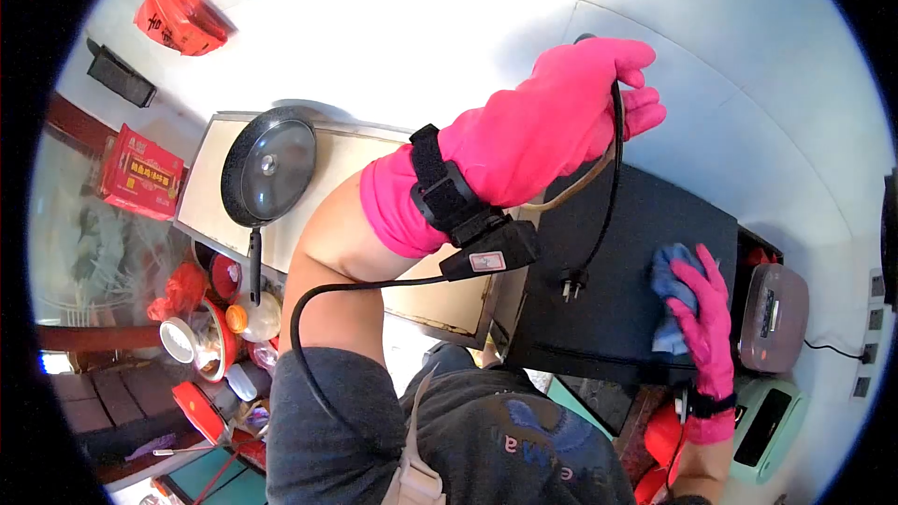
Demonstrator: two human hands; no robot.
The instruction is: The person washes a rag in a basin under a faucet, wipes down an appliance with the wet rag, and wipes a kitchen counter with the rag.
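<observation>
My left hand [599, 98], in a pink rubber glove, is raised above the back of a black surface [608, 271]. Its fingers are closed around a black power cord [617, 159], whose plug [572, 282] hangs over the black surface. My right hand [702, 304], also gloved in pink, presses a blue cloth [672, 290] on the right part of that surface. The cloth shows between and beside its fingers. Black straps with devices are around both wrists.
A lidded frying pan [271, 168] sits on a cream tabletop [421, 304] at left. A rounded appliance [774, 318] and a green one [769, 425] stand at right. Jars and bowls [220, 341] crowd the lower left. A red box [140, 173] is beyond them.
</observation>
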